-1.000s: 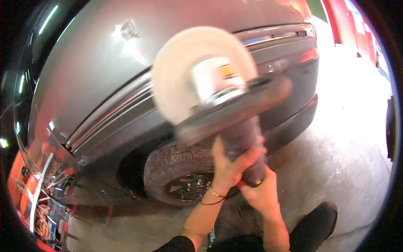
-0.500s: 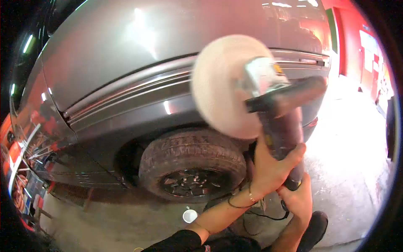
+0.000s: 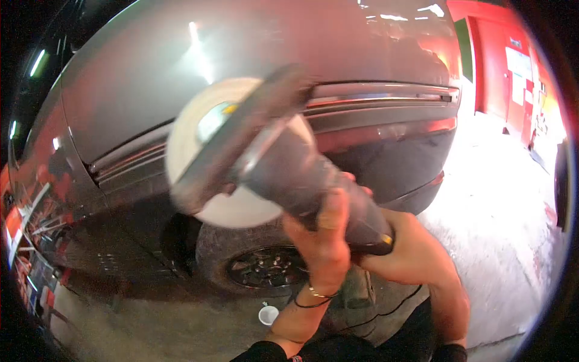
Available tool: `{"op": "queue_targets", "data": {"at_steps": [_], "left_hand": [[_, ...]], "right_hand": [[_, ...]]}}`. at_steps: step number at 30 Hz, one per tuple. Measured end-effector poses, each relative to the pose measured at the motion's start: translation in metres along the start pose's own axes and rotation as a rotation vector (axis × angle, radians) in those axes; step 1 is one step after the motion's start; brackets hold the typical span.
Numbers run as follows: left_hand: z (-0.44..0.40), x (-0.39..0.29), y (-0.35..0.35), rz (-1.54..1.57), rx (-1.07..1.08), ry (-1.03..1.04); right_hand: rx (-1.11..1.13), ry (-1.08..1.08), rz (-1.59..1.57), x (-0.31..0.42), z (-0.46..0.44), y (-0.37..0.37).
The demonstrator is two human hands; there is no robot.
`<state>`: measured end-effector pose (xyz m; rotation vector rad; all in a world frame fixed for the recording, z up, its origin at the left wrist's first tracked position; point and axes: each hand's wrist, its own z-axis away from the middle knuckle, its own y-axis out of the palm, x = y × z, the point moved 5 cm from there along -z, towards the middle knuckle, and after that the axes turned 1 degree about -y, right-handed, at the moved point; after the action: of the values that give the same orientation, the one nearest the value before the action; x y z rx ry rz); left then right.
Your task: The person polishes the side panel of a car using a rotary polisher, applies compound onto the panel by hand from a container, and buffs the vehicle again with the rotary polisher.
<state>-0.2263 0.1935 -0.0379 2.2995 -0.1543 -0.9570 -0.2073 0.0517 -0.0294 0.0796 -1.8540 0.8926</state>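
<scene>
Left hand (image 3: 322, 247): fingers clamped round the barrel of a dark power polisher (image 3: 289, 172), thumb laid up along its side. Right hand (image 3: 401, 253) wraps the rear end, close to a small yellow mark; fingertips mostly hidden by the tool. Bracelet (image 3: 312, 292) on the left wrist. Black sleeve (image 3: 262, 350) on the left forearm.

Polisher held at a slant: rear end low and to the right, head up to the left. Thick bar handle (image 3: 241, 139), blurred, crosses diagonally over the head; neither hand on it. Behind that, round pale pad (image 3: 241, 208), partly covered by bar and body, in front of the flank of a grey car (image 3: 265, 42). Cannot tell whether pad meets paint.

In view, pad overlaps the trim strip (image 3: 380, 99) and upper edge of the tyre (image 3: 211, 256); dark wheel rim (image 3: 265, 268) shows lower down. White cup (image 3: 268, 314) on the floor (image 3: 181, 332), near the left forearm. Thin dark cord (image 3: 392, 312) between the forearms. Far right, red door (image 3: 491, 66) beside a brightly lit stretch of floor.
</scene>
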Motion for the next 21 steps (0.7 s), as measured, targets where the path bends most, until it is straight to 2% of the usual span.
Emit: {"op": "queue_targets", "data": {"at_steps": [3, 4, 6, 8, 10, 12, 15, 17, 18, 20, 21], "left_hand": [[-0.003, 0.037, 0.007, -0.037, 0.139, 0.002], [-0.007, 0.048, 0.010, -0.046, 0.171, -0.005], [-0.027, 0.058, 0.019, 0.013, 0.242, -0.044], [-0.054, 0.055, 0.032, 0.056, 0.322, -0.076], [-0.086, 0.036, 0.048, 0.007, 0.481, 0.011], [-0.118, 0.006, 0.068, 0.005, 0.549, 0.180], [-0.171, -0.023, 0.086, -0.019, 0.595, 0.186], [-0.190, -0.052, 0.093, -0.001, 0.681, 0.194], [-0.198, -0.063, 0.089, -0.014, 0.666, 0.212], [-0.209, -0.070, 0.081, 0.030, 0.638, 0.073], [-0.213, -0.077, 0.074, 0.046, 0.595, 0.139]], "right_hand": [[-0.201, 0.082, -0.102, -0.020, 0.017, -0.008], [-0.198, 0.080, -0.091, -0.027, 0.018, -0.003], [-0.433, -0.020, -0.147, -0.043, 0.013, -0.006], [-0.462, -0.067, -0.202, -0.045, -0.010, -0.005], [-0.488, -0.116, -0.265, -0.038, -0.036, -0.008], [-0.558, -0.282, -0.272, -0.015, -0.064, -0.022], [-0.616, -0.343, -0.147, 0.033, -0.105, -0.039], [-0.646, -0.202, -0.148, 0.060, -0.122, -0.040], [-0.625, -0.217, -0.151, 0.069, -0.132, -0.036], [-0.676, -0.392, -0.101, 0.085, -0.141, -0.029], [-0.655, -0.412, -0.090, 0.089, -0.144, -0.023]]}}
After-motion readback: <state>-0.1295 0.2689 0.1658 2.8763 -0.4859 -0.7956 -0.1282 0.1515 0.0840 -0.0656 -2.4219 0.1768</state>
